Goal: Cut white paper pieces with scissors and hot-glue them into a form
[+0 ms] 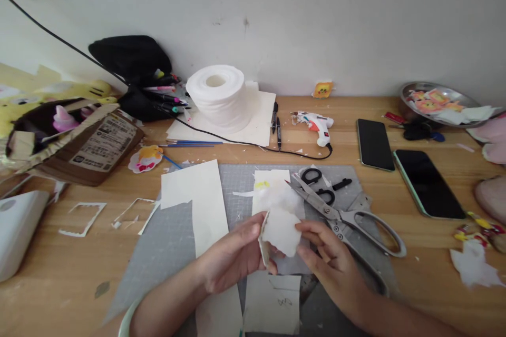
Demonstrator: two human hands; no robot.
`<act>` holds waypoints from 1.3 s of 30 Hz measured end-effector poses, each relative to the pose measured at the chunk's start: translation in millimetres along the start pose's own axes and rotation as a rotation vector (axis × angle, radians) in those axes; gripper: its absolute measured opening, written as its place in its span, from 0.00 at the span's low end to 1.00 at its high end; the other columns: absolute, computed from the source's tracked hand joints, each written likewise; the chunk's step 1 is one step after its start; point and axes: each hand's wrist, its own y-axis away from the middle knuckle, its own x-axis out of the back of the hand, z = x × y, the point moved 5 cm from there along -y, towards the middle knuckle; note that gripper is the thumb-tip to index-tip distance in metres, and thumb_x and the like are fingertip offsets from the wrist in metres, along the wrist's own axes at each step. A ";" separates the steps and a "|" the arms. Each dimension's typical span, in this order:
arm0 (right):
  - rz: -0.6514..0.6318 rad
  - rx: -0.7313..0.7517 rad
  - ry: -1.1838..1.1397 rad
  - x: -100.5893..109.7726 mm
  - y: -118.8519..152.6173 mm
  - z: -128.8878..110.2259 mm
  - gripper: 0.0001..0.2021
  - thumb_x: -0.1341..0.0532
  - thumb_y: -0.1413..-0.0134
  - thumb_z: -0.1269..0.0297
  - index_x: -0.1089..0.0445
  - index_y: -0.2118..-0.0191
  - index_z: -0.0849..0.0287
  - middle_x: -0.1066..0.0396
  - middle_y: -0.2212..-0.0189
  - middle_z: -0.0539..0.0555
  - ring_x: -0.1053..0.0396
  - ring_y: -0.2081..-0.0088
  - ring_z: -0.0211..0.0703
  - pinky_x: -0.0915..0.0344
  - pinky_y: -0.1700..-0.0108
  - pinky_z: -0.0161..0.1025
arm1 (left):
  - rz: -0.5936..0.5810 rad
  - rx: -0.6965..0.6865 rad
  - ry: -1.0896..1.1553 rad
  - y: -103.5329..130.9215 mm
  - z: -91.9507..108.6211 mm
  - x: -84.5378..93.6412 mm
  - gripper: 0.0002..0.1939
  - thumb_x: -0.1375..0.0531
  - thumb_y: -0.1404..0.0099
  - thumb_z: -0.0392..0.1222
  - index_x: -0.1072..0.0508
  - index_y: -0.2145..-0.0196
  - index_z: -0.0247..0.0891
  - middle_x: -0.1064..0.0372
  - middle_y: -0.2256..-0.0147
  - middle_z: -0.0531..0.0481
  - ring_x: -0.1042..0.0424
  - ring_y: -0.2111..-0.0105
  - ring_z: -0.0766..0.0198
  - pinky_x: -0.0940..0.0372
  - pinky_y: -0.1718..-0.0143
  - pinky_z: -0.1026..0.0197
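Above the grey cutting mat (pixel 146 266), a small white piece with an uneven edge (pixel 281 231) is held between both hands. My left hand (pixel 237 250) is wrapped round its left side, where a thicker edge shows. My right hand (pixel 330 258) pinches its right edge between thumb and fingers. Behind the piece lies a white sheet with a yellow mark (pixel 263 185). Large metal scissors (pixel 336 216) lie open to the right, beside black-handled scissors (pixel 326 196). An L-shaped white sheet (pixel 209 210) lies to the left, and a marked paper (pixel 272 303) lies below the hands.
A paper roll (pixel 217 100), a glue gun (pixel 322 127) with its black cable and two black markers (pixel 279 134) stand or lie at the back. Two phones (pixel 375 145) and a metal bowl (pixel 470 120) are right; a cardboard box (pixel 95 145) is left.
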 end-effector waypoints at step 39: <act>-0.295 0.329 0.328 -18.4 20.8 -21.6 0.06 0.45 0.49 0.71 0.33 0.64 0.57 0.29 0.69 0.54 0.32 0.65 0.40 0.36 0.60 0.37 | 0.593 -0.211 -1.825 12.0 23.1 4.6 0.23 0.45 0.41 0.42 0.44 0.48 0.38 0.30 0.66 0.48 0.29 0.65 0.55 0.35 0.64 0.55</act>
